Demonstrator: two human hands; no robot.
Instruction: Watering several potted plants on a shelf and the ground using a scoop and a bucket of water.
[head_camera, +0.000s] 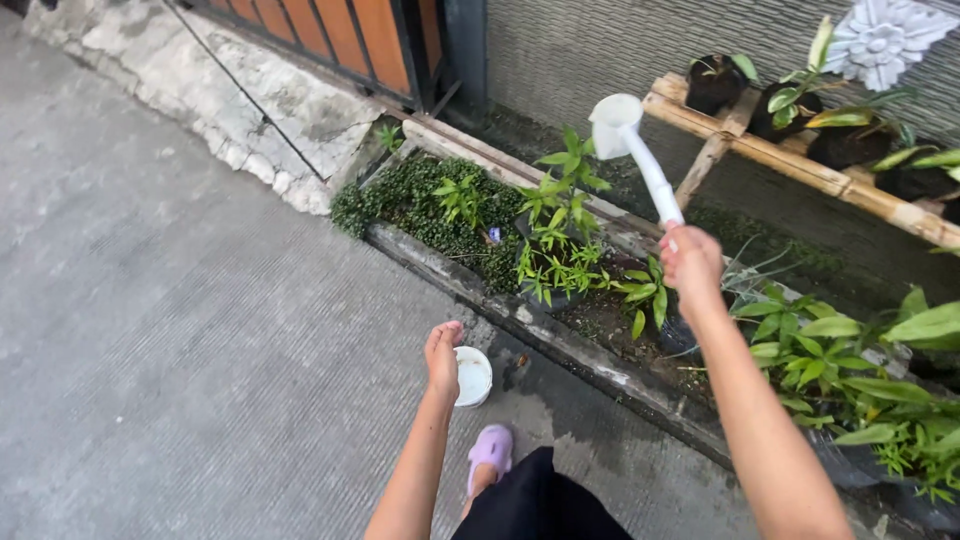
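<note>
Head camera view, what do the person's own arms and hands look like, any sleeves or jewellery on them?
Both forearms are bare to the frame edge: no sleeves, gloves, watch or bracelets show. The left hand and right hand show no rings from this angle, though the fingers are mostly hidden.

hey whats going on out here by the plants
A person stands on the concrete pavement beside a long planter bed of green leafy plants. Their right hand holds a white plastic long-handled dipper raised over the plants. Their left hand hangs over a small white plastic tub on the ground.
</note>
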